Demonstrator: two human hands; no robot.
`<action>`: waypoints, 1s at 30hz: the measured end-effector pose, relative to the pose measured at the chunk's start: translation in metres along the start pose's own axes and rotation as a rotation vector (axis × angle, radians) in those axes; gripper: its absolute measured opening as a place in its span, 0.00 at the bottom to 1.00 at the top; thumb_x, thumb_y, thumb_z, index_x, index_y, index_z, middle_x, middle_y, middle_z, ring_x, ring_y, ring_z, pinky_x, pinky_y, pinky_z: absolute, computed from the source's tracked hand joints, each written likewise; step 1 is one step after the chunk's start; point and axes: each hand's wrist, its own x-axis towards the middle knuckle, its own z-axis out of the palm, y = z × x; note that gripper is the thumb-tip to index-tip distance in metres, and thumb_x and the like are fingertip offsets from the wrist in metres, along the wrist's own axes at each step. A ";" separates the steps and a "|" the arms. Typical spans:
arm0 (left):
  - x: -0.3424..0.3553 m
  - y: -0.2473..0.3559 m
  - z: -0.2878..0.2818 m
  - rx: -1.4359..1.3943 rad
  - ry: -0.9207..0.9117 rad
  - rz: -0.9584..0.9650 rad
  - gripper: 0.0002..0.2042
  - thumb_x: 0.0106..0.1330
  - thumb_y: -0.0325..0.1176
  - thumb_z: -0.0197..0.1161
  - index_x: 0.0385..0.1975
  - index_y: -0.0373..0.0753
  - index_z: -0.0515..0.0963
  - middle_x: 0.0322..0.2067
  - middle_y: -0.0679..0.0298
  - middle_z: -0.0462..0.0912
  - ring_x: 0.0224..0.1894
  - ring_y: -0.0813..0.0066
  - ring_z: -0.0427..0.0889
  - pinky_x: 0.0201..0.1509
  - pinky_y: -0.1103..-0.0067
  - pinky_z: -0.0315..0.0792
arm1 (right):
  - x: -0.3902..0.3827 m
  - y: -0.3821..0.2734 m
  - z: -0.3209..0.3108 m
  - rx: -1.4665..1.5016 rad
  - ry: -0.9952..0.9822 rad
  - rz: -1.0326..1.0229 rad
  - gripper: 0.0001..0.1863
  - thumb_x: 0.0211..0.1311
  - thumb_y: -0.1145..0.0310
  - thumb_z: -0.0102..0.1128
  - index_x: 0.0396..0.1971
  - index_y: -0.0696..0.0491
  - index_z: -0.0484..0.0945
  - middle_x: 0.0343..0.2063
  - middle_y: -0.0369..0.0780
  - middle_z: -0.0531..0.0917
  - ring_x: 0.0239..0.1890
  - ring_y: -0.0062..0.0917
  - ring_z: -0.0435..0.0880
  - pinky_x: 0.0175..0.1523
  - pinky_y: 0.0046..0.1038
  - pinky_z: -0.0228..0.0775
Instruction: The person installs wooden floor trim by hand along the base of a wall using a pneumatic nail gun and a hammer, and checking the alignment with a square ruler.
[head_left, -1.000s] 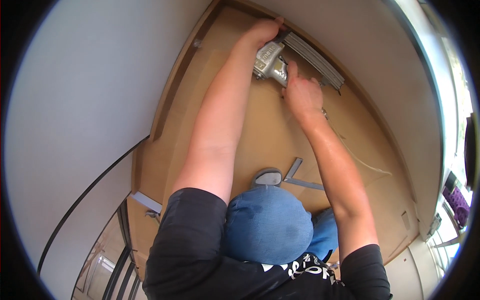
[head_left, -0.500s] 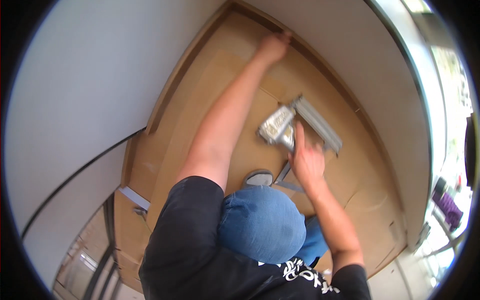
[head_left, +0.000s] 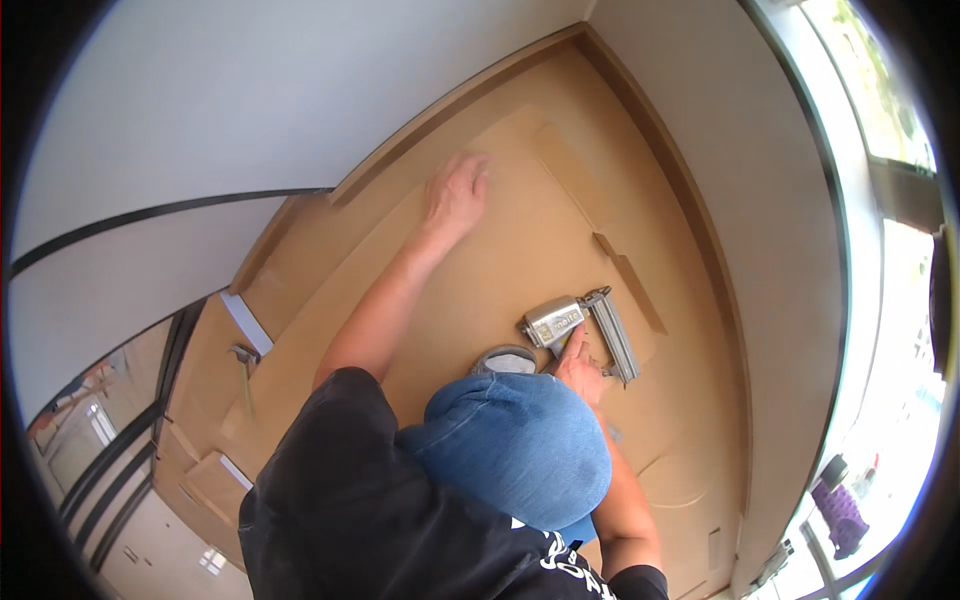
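hammer point(head_left: 246, 378) on panel point(head_left: 490, 255) | shoe point(head_left: 508, 361) beside nailer point(head_left: 556, 322) | knee point(head_left: 515, 445) partly hides shoe

Tan floor point(head_left: 450, 300) with a hammer point(head_left: 247, 390) at left, a narrow brown strip point(head_left: 634, 288) at right

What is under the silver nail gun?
The brown board shows around the silver nail gun; whatever is directly beneath its body is covered and cannot be seen.
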 end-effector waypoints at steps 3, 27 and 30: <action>-0.001 -0.012 -0.021 0.166 -0.005 0.012 0.16 0.70 0.31 0.59 0.57 0.38 0.76 0.57 0.52 0.77 0.59 0.50 0.76 0.61 0.63 0.73 | -0.006 -0.014 -0.021 0.058 0.016 0.014 0.46 0.60 0.71 0.56 0.76 0.60 0.43 0.53 0.58 0.78 0.44 0.50 0.85 0.47 0.48 0.79; 0.027 -0.057 -0.047 -1.102 0.082 -0.642 0.26 0.80 0.53 0.47 0.62 0.38 0.76 0.57 0.59 0.81 0.59 0.69 0.79 0.64 0.72 0.71 | 0.159 -0.162 -0.164 -0.551 0.329 -0.903 0.36 0.59 0.66 0.62 0.70 0.48 0.64 0.35 0.44 0.87 0.34 0.38 0.88 0.37 0.41 0.81; 0.051 -0.045 -0.033 -1.201 0.074 -0.666 0.27 0.81 0.53 0.45 0.60 0.35 0.77 0.56 0.57 0.82 0.60 0.68 0.78 0.65 0.71 0.70 | 0.181 -0.163 -0.173 -0.556 0.406 -0.903 0.32 0.62 0.66 0.57 0.68 0.47 0.65 0.34 0.41 0.87 0.33 0.35 0.88 0.34 0.40 0.81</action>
